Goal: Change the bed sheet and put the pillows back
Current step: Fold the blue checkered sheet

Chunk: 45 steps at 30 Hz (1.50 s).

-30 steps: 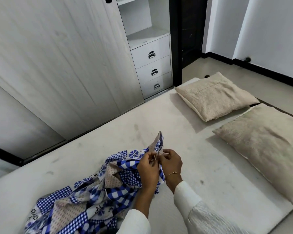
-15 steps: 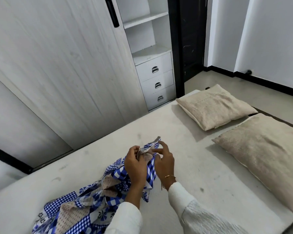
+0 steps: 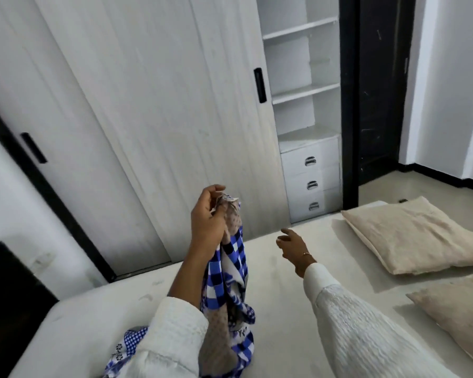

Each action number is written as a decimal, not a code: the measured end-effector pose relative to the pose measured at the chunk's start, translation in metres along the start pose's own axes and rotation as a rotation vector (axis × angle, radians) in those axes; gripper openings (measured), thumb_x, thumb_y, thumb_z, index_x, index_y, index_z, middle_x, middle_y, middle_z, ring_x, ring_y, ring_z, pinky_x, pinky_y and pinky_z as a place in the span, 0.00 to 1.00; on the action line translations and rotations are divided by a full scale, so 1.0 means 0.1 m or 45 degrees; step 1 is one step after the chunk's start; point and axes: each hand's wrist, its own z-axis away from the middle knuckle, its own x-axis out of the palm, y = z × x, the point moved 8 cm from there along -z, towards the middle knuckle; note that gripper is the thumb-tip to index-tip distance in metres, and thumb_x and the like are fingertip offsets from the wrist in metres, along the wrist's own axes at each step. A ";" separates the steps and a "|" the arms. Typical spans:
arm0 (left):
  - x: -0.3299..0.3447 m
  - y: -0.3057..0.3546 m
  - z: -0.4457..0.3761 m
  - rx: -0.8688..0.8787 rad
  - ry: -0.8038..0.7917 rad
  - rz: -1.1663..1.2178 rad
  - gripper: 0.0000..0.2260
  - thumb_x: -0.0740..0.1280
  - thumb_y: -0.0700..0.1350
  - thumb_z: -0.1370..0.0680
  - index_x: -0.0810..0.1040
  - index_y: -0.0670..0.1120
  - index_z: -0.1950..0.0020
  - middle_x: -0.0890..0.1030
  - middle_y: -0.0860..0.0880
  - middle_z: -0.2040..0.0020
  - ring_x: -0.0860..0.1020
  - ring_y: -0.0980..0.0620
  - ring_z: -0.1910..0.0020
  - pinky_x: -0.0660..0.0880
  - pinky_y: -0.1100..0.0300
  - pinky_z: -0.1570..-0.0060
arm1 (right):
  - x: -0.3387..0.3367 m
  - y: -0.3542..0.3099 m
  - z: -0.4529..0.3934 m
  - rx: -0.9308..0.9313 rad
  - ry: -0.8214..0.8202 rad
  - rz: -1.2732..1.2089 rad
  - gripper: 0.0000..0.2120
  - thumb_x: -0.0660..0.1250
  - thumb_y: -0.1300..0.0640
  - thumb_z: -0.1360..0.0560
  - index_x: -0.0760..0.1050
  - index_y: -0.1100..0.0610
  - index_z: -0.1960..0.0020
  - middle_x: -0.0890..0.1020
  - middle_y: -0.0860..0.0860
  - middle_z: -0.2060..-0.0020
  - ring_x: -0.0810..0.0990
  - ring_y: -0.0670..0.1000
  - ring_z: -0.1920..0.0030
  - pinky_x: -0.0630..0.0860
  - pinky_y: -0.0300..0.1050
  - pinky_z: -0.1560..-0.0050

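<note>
The left hand grips a corner of the blue checked sheet, lifted above the bare mattress; the right hand hovers released, two pillows beside it

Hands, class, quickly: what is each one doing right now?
Left hand: grips the blue-and-white checked patchwork bed sheet, lifted.
Right hand: open, holding nothing.

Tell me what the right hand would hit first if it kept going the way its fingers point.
The right hand points up-left over the bare mattress, toward the wardrobe door. Nothing shows in between, so probably the mattress's far edge or that door; depth is unclear.
</note>
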 end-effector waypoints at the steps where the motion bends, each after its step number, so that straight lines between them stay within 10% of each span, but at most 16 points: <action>1: -0.12 0.11 -0.03 0.015 -0.001 0.031 0.13 0.61 0.32 0.22 0.74 0.50 0.48 0.77 0.55 0.54 0.77 0.64 0.56 0.73 0.71 0.52 | 0.14 -0.13 -0.02 -0.015 -0.072 -0.049 0.22 0.60 0.66 0.23 0.64 0.62 0.30 0.76 0.59 0.40 0.72 0.52 0.49 0.68 0.43 0.50; 8: -1.00 0.62 -0.08 0.018 0.021 0.260 0.17 0.59 0.28 0.23 0.74 0.50 0.50 0.77 0.52 0.59 0.78 0.60 0.59 0.74 0.64 0.49 | 1.37 -1.10 0.16 -0.077 -0.639 -0.281 0.21 0.56 0.65 0.21 0.63 0.56 0.29 0.74 0.56 0.37 0.73 0.53 0.41 0.69 0.50 0.39; 19: -2.38 0.85 0.31 -0.022 0.266 0.486 0.16 0.57 0.27 0.24 0.73 0.47 0.48 0.79 0.53 0.65 0.79 0.58 0.65 0.78 0.66 0.63 | 3.39 -1.31 1.21 0.255 -1.403 -0.238 0.19 0.59 0.53 0.23 0.74 0.68 0.44 0.78 0.57 0.45 0.77 0.56 0.55 0.73 0.46 0.47; 22: -2.75 0.80 0.43 -0.032 0.407 0.456 0.16 0.57 0.28 0.24 0.74 0.48 0.49 0.79 0.53 0.65 0.78 0.59 0.66 0.77 0.65 0.64 | 3.65 -1.40 1.36 0.295 -1.486 -0.379 0.10 0.60 0.57 0.22 0.78 0.58 0.48 0.81 0.56 0.50 0.79 0.54 0.57 0.75 0.45 0.54; 30: -3.68 0.37 0.40 -0.156 0.985 0.055 0.14 0.61 0.29 0.24 0.71 0.47 0.62 0.75 0.52 0.63 0.74 0.57 0.62 0.73 0.67 0.61 | 3.30 -1.94 0.59 -0.113 -1.004 -0.243 0.16 0.69 0.63 0.27 0.75 0.63 0.40 0.81 0.57 0.48 0.79 0.49 0.59 0.78 0.38 0.60; 37: -3.64 0.52 -0.36 -0.165 1.158 -0.468 0.12 0.63 0.34 0.28 0.79 0.50 0.64 0.81 0.54 0.60 0.76 0.55 0.61 0.71 0.64 0.60 | 2.47 -3.22 0.25 -0.455 -0.671 -0.238 0.08 0.62 0.66 0.23 0.73 0.62 0.44 0.79 0.47 0.77 0.74 0.41 0.81 0.72 0.34 0.79; 39: -3.54 0.77 -0.69 -0.108 1.163 -0.467 0.12 0.63 0.34 0.28 0.80 0.49 0.61 0.81 0.52 0.56 0.77 0.54 0.58 0.71 0.65 0.59 | 2.20 -3.67 0.23 -0.427 -0.682 -0.350 0.06 0.58 0.68 0.21 0.69 0.62 0.46 0.80 0.54 0.71 0.77 0.48 0.82 0.75 0.40 0.81; 45: -3.33 2.11 -1.72 0.259 1.154 -0.129 0.06 0.65 0.39 0.29 0.79 0.45 0.65 0.81 0.45 0.59 0.79 0.47 0.58 0.78 0.58 0.56 | 0.94 -5.45 0.65 -1.099 -0.069 -0.276 0.06 0.68 0.64 0.29 0.72 0.57 0.54 0.78 0.55 0.56 0.80 0.60 0.50 0.77 0.56 0.46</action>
